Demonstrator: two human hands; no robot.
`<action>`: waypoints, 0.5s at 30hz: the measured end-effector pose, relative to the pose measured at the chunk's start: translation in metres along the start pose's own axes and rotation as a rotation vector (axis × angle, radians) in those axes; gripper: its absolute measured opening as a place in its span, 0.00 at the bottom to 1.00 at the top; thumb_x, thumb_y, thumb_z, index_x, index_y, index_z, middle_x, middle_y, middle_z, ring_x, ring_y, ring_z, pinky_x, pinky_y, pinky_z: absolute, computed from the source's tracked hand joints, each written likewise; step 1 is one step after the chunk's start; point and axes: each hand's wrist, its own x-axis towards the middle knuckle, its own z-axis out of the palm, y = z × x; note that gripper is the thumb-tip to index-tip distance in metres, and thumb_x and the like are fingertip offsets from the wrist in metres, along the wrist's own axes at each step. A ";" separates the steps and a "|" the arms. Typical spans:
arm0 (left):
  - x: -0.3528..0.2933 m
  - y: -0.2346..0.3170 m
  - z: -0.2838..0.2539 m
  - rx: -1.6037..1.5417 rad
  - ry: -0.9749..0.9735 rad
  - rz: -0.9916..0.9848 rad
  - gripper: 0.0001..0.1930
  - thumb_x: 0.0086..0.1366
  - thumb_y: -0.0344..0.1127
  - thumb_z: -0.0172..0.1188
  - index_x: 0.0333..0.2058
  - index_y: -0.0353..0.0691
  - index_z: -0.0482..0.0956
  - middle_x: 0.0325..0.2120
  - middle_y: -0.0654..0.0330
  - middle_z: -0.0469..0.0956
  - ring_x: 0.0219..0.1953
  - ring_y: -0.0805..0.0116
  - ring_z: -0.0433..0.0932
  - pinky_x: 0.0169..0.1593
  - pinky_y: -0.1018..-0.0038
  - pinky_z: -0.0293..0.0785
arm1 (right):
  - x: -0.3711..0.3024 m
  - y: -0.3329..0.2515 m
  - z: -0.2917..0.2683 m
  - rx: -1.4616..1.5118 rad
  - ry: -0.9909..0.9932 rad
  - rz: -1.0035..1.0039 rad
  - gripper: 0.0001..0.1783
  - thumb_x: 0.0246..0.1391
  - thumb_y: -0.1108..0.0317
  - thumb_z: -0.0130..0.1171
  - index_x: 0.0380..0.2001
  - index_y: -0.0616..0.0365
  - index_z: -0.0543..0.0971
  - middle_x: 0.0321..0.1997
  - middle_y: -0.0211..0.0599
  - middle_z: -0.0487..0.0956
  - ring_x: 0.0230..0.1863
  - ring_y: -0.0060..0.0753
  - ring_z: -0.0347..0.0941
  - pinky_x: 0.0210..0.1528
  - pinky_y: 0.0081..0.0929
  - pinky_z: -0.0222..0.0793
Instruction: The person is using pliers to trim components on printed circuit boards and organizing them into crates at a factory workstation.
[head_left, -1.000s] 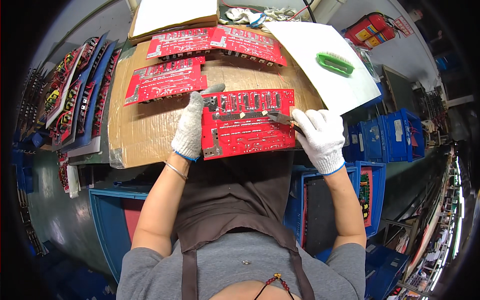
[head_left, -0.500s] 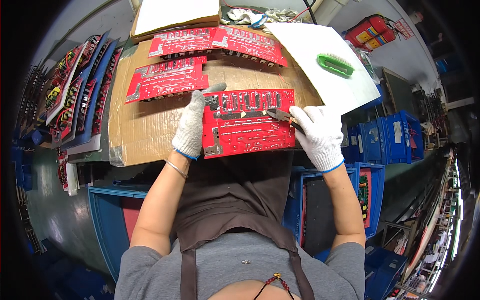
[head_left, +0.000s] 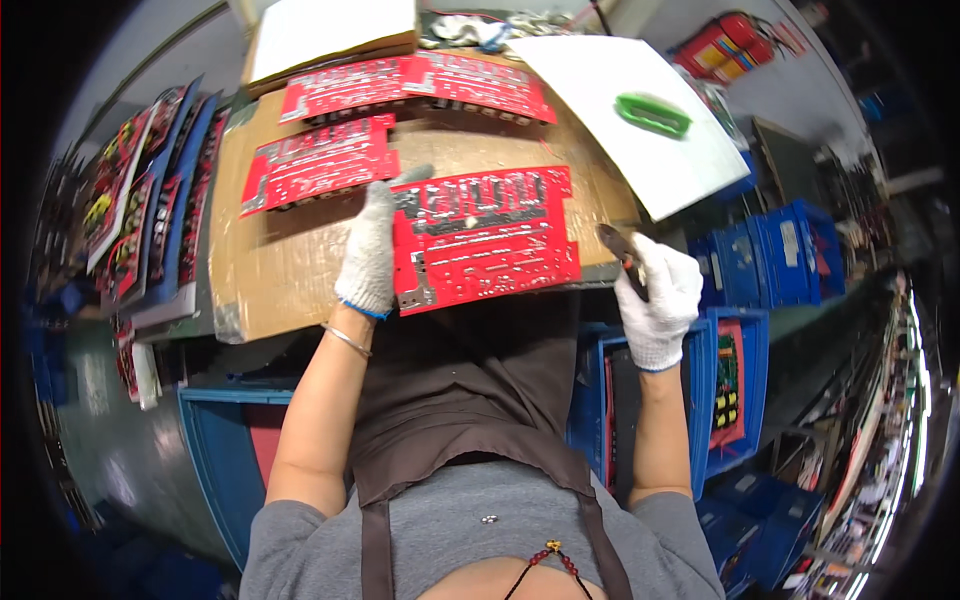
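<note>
A red circuit board [head_left: 488, 250], solder side up, is held by its left edge in my gloved left hand [head_left: 370, 250]. It hangs tilted over the near edge of the cardboard-covered table. In my gloved right hand [head_left: 662, 300] is a pair of dark-jawed cutting pliers [head_left: 612, 240], off to the right of the board and apart from it. Its handles are mostly hidden by the fingers. Farther back lie three more red boards: one at the left [head_left: 318, 165], one at the back [head_left: 345, 90] and one beside it [head_left: 482, 88].
A white sheet [head_left: 640, 175] with a green brush [head_left: 652, 116] lies at the back right. Blue bins [head_left: 790, 255] stand to the right, and blue crates [head_left: 215, 440] sit below the table. Upright boards [head_left: 150, 190] are racked at the left. A cardboard box [head_left: 330, 45] is at the back.
My right hand has drawn the pliers off the board, right and toward me. A pale bit on the board's upper middle no longer shows the same. The view has shifted slightly.
</note>
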 end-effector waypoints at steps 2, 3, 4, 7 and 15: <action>-0.003 0.005 0.005 -0.044 0.025 -0.013 0.37 0.79 0.63 0.41 0.66 0.32 0.70 0.56 0.50 0.79 0.55 0.64 0.81 0.60 0.64 0.80 | -0.027 0.009 -0.021 -0.101 -0.061 0.163 0.31 0.39 0.80 0.71 0.52 0.52 0.84 0.46 0.39 0.82 0.47 0.44 0.77 0.53 0.38 0.72; -0.004 0.006 0.002 -0.038 0.018 -0.017 0.38 0.78 0.64 0.42 0.67 0.32 0.68 0.57 0.48 0.78 0.56 0.61 0.81 0.59 0.61 0.81 | -0.042 0.017 -0.028 -0.133 -0.079 0.241 0.30 0.39 0.80 0.71 0.52 0.52 0.84 0.46 0.40 0.82 0.48 0.45 0.77 0.53 0.38 0.72; -0.005 0.006 0.000 -0.059 0.007 -0.019 0.39 0.77 0.64 0.43 0.68 0.32 0.67 0.58 0.48 0.78 0.57 0.59 0.80 0.60 0.59 0.81 | -0.059 0.030 -0.035 -0.208 -0.122 0.287 0.31 0.41 0.70 0.72 0.54 0.46 0.82 0.46 0.33 0.82 0.50 0.43 0.75 0.52 0.41 0.69; -0.005 0.002 -0.006 -0.070 -0.041 -0.004 0.40 0.77 0.65 0.43 0.69 0.32 0.64 0.60 0.47 0.76 0.58 0.57 0.80 0.62 0.57 0.80 | -0.075 0.044 -0.061 -0.362 -0.295 0.403 0.31 0.42 0.68 0.72 0.54 0.45 0.82 0.46 0.33 0.81 0.49 0.43 0.75 0.51 0.41 0.69; -0.003 -0.001 0.003 -0.004 -0.043 0.027 0.40 0.78 0.64 0.43 0.69 0.31 0.64 0.61 0.47 0.75 0.60 0.57 0.79 0.63 0.57 0.79 | -0.071 0.055 -0.052 -0.550 -0.566 0.451 0.29 0.48 0.61 0.69 0.56 0.41 0.80 0.46 0.33 0.78 0.48 0.44 0.74 0.49 0.45 0.70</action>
